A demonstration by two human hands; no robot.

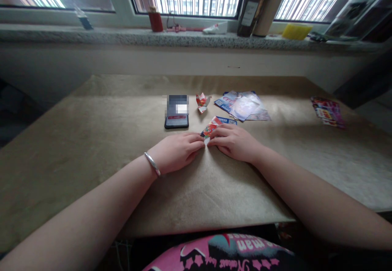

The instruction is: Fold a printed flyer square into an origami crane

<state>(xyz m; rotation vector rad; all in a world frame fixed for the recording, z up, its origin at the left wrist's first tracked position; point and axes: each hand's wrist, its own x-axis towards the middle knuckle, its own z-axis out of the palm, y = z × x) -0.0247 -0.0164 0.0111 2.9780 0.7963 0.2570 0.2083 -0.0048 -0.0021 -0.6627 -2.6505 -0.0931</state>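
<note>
On the tabletop, a small piece of printed paper, red with some white, lies folded between my two hands. My left hand, with a silver bangle at the wrist, has its fingertips pressed together at the paper's lower left corner. From the right, my right hand reaches over the paper, its thumb and fingers closed at the near edge and covering part of it. Just beyond stands a folded paper figure in red and white. A phone lies to its left, its screen partly blurred.
Loose printed sheets are piled behind my right hand. Another stack of colourful printed papers lies at the far right of the table. The windowsill carries a dark jar, a red holder and a yellow block.
</note>
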